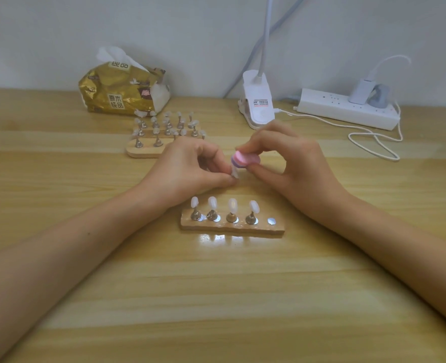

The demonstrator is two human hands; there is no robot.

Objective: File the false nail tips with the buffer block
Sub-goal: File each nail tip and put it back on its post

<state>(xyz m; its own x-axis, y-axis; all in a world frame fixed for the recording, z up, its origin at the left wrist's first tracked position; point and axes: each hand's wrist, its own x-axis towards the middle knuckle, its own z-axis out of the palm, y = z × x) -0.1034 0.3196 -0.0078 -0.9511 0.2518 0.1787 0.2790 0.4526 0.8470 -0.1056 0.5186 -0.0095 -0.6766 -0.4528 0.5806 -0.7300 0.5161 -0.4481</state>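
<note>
My left hand (190,171) pinches a small stand with a pale false nail tip (234,172) between thumb and fingers, just above the table. The pink and purple buffer block (245,159) lies against the top of that tip, gripped between the thumb and fingers of my right hand (290,163). In front of both hands a wooden holder strip (232,227) carries several nail tips on metal stands, with one bare round magnet (271,221) at its right end.
A second wooden holder (148,150) with several nail tips stands behind my left hand. A gold tissue pack (122,87) sits at the back left, a white clip lamp (257,100) at the back centre, and a power strip (347,108) with a looped white cable (373,142) at the back right.
</note>
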